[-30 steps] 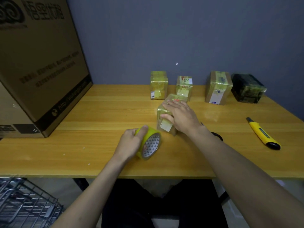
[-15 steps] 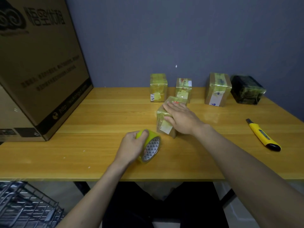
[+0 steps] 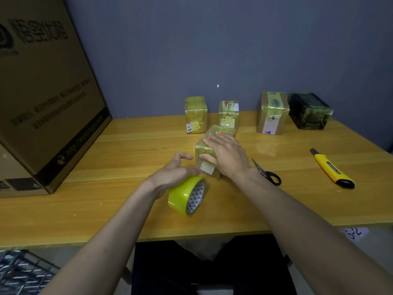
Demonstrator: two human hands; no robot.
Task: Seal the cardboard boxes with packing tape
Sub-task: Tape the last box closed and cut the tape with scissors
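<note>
A small cardboard box (image 3: 204,150) wrapped in yellowish tape stands mid-table. My right hand (image 3: 225,154) lies flat on its top, fingers straight, thumb down the front face by a white label. The yellow-green tape roll (image 3: 187,195) stands on edge on the table just in front of the box. My left hand (image 3: 172,171) is over the roll's top, its heel touching the roll. One digit is lifted and the curled fingertips are blurred beside the box's lower left corner. Whether they pinch a tape end is unclear.
Three taped boxes (image 3: 195,114) (image 3: 228,112) (image 3: 272,112) and a black wrapped one (image 3: 308,111) line the back wall. Scissors (image 3: 268,173) lie right of the box, a yellow utility knife (image 3: 331,169) further right. A large carton (image 3: 42,92) fills the left; a wire basket (image 3: 21,273) sits below.
My left hand has shifted forward off the roll's side toward the box, and the roll now sits nearer me. The right hand has stayed on the box. The scissors have come into sight.
</note>
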